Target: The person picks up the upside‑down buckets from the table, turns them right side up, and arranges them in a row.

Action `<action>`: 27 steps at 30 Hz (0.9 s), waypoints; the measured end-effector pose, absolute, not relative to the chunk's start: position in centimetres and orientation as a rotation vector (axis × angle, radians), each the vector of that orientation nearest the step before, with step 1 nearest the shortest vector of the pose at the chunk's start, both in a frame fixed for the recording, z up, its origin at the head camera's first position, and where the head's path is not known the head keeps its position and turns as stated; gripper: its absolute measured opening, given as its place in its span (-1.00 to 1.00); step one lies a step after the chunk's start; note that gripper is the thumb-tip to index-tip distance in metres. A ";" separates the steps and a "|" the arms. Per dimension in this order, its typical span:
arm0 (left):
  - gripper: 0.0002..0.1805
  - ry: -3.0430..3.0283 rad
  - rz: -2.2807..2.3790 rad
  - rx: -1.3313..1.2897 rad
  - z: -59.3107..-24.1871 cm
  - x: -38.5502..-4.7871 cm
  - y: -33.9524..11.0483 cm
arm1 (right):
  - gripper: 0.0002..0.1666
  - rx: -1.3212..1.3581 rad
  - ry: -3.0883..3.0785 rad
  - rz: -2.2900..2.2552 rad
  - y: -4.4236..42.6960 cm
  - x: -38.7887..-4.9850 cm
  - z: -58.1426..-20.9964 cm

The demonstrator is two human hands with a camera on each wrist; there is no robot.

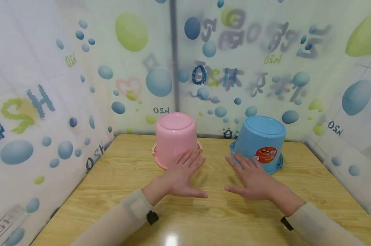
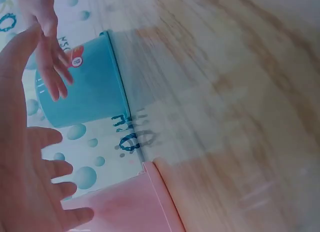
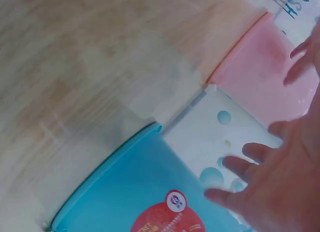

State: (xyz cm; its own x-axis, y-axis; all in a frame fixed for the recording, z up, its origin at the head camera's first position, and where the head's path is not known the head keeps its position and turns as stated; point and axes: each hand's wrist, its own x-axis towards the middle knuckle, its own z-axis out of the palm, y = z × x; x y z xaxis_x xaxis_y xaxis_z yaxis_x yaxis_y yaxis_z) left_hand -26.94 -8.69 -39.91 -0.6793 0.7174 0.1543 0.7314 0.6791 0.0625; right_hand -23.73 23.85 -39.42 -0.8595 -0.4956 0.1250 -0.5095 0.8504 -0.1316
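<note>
Near counter: bare wood of the counter [image 1: 216, 215] lies on the near side, with a bright patch of reflected light.
Sleeves: the pale left sleeve [image 1: 118, 218] and right sleeve [image 1: 320, 225] come in from the near corners.
Left grip: the person's left grip [image 1: 180, 177] is spread, thumb out to the right, holding nothing; its fingertips overlap the pink bucket in the head view, and whether they touch it cannot be told.
Right grip: the right grip [image 1: 253, 179] is likewise spread, thumb toward the middle, holding nothing, in front of the blue bucket; contact is equally unclear.
Pink bucket: the pink bucket [image 1: 175, 141] sits upside down on the far left part of the counter, rim down, base up.
Blue bucket: the blue bucket [image 1: 250, 143], also upside down, sits to the right, well apart from the pink one, its red sticker [image 1: 269, 155] facing near.
Far sheet: a bubble-printed sheet [image 1: 136, 65] hangs behind both.
Step in hand: probably a reach toward the two buckets or a letting-go; the pose fits either.
Next move: to handle either bucket, the fingers would likely need to go farther and close on its wall or rim.
</note>
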 end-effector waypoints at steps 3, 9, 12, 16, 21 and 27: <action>0.26 -2.743 -0.328 -1.228 -39.9 -26.9 -9.0 | 0.16 0.803 -2.926 0.333 23.7 -24.2 -39.4; 0.15 -2.654 -0.650 -1.260 -39.4 -26.7 -10.6 | 0.17 0.782 -2.995 0.577 23.4 -25.6 -39.4; 0.12 -2.615 -0.727 -1.243 -39.0 -26.7 -11.9 | 0.19 0.791 -3.030 0.669 23.0 -26.5 -39.7; 0.05 -2.589 -0.779 -1.174 -39.1 -26.7 -14.2 | 0.16 0.796 -3.073 0.778 22.0 -27.4 -40.0; -0.03 -2.592 -0.858 -1.081 -39.3 -26.8 -17.2 | 0.17 0.752 -3.108 0.893 20.6 -28.9 -40.0; -0.07 -2.590 -0.903 -0.967 -39.5 -27.7 -20.2 | 0.24 0.731 -3.103 0.944 19.2 -30.7 -39.7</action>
